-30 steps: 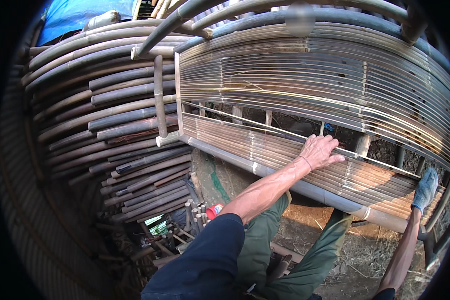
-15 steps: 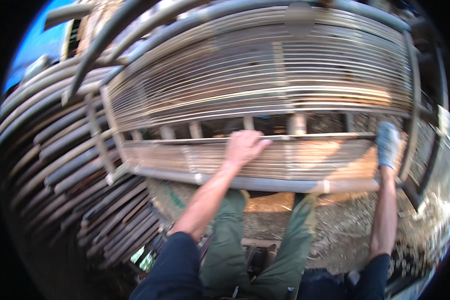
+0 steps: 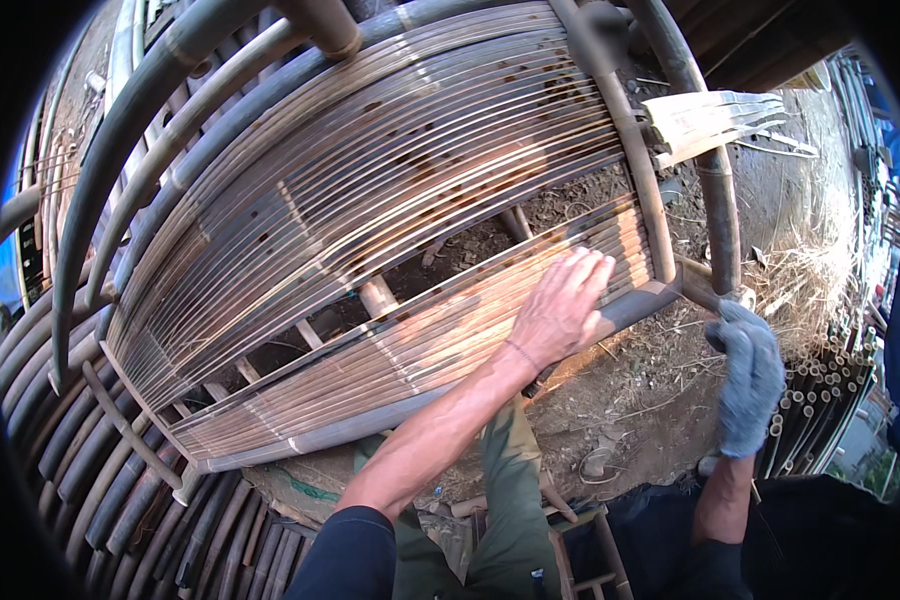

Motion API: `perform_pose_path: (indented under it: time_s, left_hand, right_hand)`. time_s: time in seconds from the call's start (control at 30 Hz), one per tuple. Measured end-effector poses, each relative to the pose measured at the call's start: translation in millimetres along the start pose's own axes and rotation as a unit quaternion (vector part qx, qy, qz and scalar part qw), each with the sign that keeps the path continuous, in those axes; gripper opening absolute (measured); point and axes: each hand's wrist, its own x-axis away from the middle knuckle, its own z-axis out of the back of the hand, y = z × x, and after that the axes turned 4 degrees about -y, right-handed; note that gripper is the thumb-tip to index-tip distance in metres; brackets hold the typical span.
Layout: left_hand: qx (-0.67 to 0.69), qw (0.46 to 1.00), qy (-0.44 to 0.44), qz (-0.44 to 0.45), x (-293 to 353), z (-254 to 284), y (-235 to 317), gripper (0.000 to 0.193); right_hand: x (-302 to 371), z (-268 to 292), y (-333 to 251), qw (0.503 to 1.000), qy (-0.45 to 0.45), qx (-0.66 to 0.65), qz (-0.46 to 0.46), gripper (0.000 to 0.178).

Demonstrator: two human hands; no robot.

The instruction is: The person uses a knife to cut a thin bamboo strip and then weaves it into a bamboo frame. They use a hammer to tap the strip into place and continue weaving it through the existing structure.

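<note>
My bare left hand (image 3: pixel 562 308) lies palm down on the thin slats of a bamboo bench seat (image 3: pixel 450 330), near its right end. Its fingers are stretched out and hold nothing. In a grey work glove, my right hand (image 3: pixel 748 385) is off the right end of the seat, just below the foot of a bamboo post (image 3: pixel 718 215). Its gloved fingers look bent and drawn together. Whether anything is inside them is hidden. A lengthwise gap (image 3: pixel 435 265) separates the near slats from the wider far slat panel (image 3: pixel 400 150), with short cross pieces showing in it.
Curved bamboo poles (image 3: pixel 160 80) rise at the upper left. Stacked bamboo lengths (image 3: pixel 210 530) fill the lower left, and a bundle of cut poles (image 3: pixel 820 400) lies at the right. A split bamboo piece (image 3: pixel 715 120) juts out at the upper right, above dirt ground.
The view has turned, so the bench now slants up to the right. My left hand has slid rightward along the near slats. My right hand has come off the bench's right end.
</note>
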Motion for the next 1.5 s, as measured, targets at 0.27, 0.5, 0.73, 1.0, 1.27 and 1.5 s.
perform_pose_path:
  time_s: [0.27, 0.5, 0.73, 1.0, 1.27, 1.5]
  left_hand:
    - [-0.035, 0.974, 0.110, 0.194, -11.7, 7.6, -86.3, 0.026]
    - [0.005, 0.923, -0.134, 0.360, -14.8, -13.3, -159.8, 0.032]
    - [0.144, 0.883, -0.205, 0.397, -52.4, -27.8, -154.5, 0.036]
    - [0.147, 0.920, 0.028, 0.362, -3.7, 7.8, -105.3, 0.024]
    - [0.435, 0.816, -0.188, 0.330, -23.5, 52.3, -98.7, 0.021]
    - [0.300, 0.893, 0.014, 0.334, -18.0, 12.3, -107.7, 0.041]
  right_hand:
    - [-77.4, -12.0, 112.3, 0.984, 0.060, 0.148, 0.083, 0.015]
    - [-148.6, -234.0, 119.9, 0.880, -0.118, 0.421, 0.185, 0.015]
    - [-176.5, -279.6, 120.6, 0.827, -0.531, 0.160, 0.099, 0.030]
    - [-115.0, -193.6, 86.1, 0.973, -0.224, 0.025, 0.048, 0.027]
    - [-73.9, -208.0, 85.4, 0.972, -0.134, -0.001, 0.194, 0.029]
    - [45.7, -55.1, 117.3, 0.975, -0.081, -0.190, -0.079, 0.013]
